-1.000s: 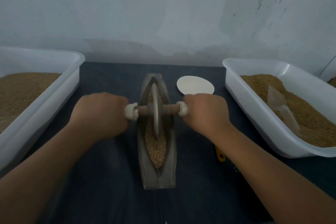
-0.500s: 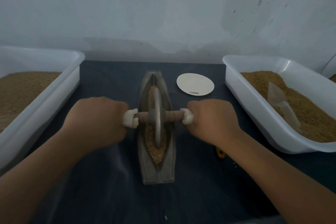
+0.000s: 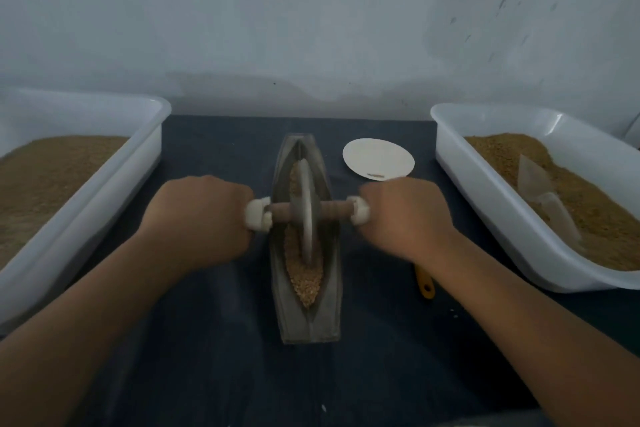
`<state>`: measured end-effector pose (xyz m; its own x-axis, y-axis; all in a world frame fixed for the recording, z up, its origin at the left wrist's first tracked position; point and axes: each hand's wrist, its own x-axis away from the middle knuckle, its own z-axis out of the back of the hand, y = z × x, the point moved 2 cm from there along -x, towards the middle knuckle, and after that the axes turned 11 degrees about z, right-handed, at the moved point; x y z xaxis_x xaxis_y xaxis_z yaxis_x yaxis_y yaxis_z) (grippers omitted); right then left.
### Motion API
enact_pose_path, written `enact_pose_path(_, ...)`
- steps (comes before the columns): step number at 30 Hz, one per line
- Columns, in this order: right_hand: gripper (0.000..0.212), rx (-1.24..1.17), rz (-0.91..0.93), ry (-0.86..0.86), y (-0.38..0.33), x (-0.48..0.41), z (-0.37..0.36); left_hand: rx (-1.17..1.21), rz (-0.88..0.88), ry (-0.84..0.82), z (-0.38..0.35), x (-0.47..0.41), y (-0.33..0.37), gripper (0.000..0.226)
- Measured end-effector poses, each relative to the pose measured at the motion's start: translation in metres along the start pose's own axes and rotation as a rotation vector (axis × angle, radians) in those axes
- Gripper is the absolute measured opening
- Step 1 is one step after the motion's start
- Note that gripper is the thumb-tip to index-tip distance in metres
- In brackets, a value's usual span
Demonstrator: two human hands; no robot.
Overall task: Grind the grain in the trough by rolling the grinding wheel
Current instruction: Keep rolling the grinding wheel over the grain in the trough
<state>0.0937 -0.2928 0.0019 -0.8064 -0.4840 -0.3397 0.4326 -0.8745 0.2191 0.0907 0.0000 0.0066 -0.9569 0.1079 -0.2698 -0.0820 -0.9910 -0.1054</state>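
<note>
A grey boat-shaped trough (image 3: 329, 319) lies lengthwise on the dark table, filled with tan grain (image 3: 306, 282). The grey grinding wheel (image 3: 305, 208) stands upright in the trough's middle on a brown wooden axle with white-wrapped ends. My left hand (image 3: 197, 218) grips the left end of the axle. The right end is gripped by my right hand (image 3: 405, 218). Both fists hide most of the white wraps.
A white tub (image 3: 114, 184) of fine tan meal stands at the left. Another white tub (image 3: 502, 218) with grain and a clear scoop (image 3: 540, 198) stands at the right. A small white plate (image 3: 379, 158) lies behind my right hand. A yellow handle (image 3: 425, 282) pokes out under my right wrist.
The wheel and both hands rolled toward me along the trough between the first two frames, then moved slightly back toward the middle. The white plate, covered before, now shows almost fully.
</note>
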Motion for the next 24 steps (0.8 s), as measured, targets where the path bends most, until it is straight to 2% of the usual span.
enact_pose_path(3, 0.042, -0.030, -0.018, 0.047, -0.003, 0.022, 0.005, -0.031, -0.081, 0.071, 0.005, 0.015, -0.002, 0.025)
enact_pose_path(7, 0.046, 0.042, -0.053, 0.055, 0.001, -0.010, -0.007, 0.008, 0.042, -0.064, -0.001, -0.019, 0.002, 0.020)
enact_pose_path(11, 0.044, 0.093, -0.120, 0.083, 0.008, -0.053, -0.015, -0.003, 0.102, -0.028, -0.003, -0.057, 0.009, 0.016)
enact_pose_path(16, 0.038, -0.035, -0.092, -0.025, 0.008, -0.024, -0.015, -0.016, 0.004, -0.091, 0.006, -0.038, 0.007, 0.017)
enact_pose_path(20, 0.041, -0.067, -0.027, -0.021, 0.001, 0.020, 0.004, -0.039, -0.081, -0.006, 0.010, 0.011, 0.001, 0.023)
enact_pose_path(24, 0.035, -0.106, -0.026, -0.158, 0.008, 0.003, 0.001, -0.037, -0.044, -0.045, 0.006, 0.001, 0.001, 0.020)
